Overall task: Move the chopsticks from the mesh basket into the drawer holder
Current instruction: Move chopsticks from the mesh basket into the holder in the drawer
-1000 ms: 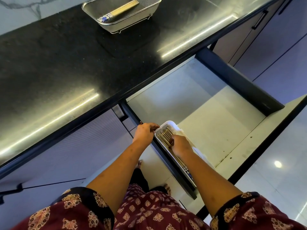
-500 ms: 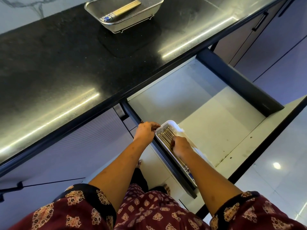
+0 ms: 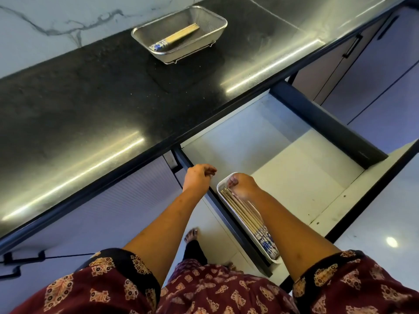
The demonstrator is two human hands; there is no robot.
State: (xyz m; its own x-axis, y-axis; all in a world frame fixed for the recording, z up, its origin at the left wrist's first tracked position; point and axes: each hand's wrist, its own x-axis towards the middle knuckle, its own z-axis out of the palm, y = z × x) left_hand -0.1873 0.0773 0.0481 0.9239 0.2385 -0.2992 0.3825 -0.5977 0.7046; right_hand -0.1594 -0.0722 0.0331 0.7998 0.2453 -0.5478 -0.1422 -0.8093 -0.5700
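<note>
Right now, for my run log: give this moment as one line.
stage: mid-transfer | right hand: over holder | left hand: at drawer edge | chopsticks: some in basket

no readable text anywhere; a tiny mark on the drawer (image 3: 353,141) wall is illegible.

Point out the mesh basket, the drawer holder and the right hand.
mesh basket (image 3: 213,36): head view, right mesh wall.
drawer holder (image 3: 221,182): head view, far white rim.
right hand (image 3: 243,185): head view, back of hand.

Black countertop (image 3: 90,105), marble wall (image 3: 45,19), perhaps tiled floor (image 3: 385,223).
</note>
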